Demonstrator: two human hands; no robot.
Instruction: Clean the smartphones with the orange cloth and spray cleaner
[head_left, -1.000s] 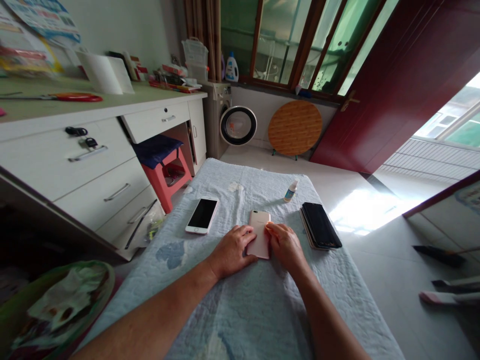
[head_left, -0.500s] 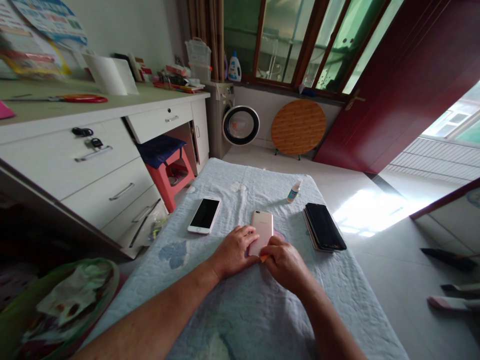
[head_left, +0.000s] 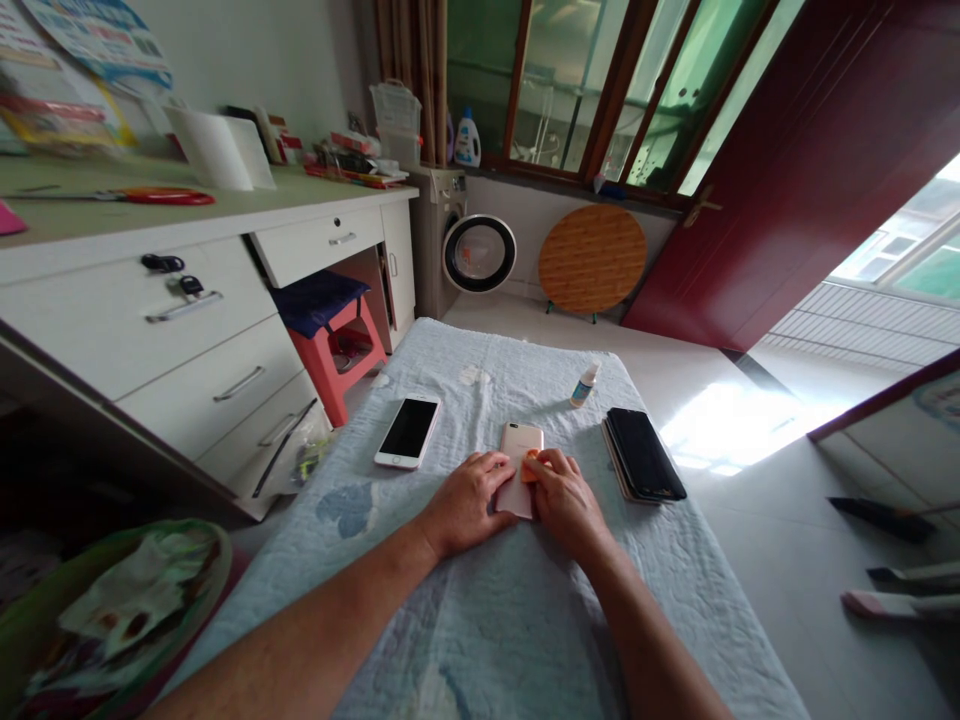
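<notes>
A rose-gold phone [head_left: 517,494] lies back up on the blue cloth [head_left: 495,640], its camera end away from me. My left hand [head_left: 469,500] grips its left and lower edges with thumb and fingers. Pinched in my right hand [head_left: 562,497] is a small orange cloth [head_left: 530,466], which touches the phone's back at its right side. To the left lies a white phone [head_left: 409,432], screen up. A stack of dark-screened devices [head_left: 645,455] sits on the right. Beyond my right hand a small spray bottle [head_left: 585,385] stands upright.
A white desk [head_left: 337,215] with drawers runs along the left, a red stool [head_left: 341,350] beside it. At the lower left is a green bin [head_left: 221,560]. A washing machine [head_left: 439,240] with its door open and a round wooden board [head_left: 592,258] stand behind.
My right hand has moved up from the phone's lower end to its middle, carrying the orange cloth, which now shows more. My left hand stays on the phone.
</notes>
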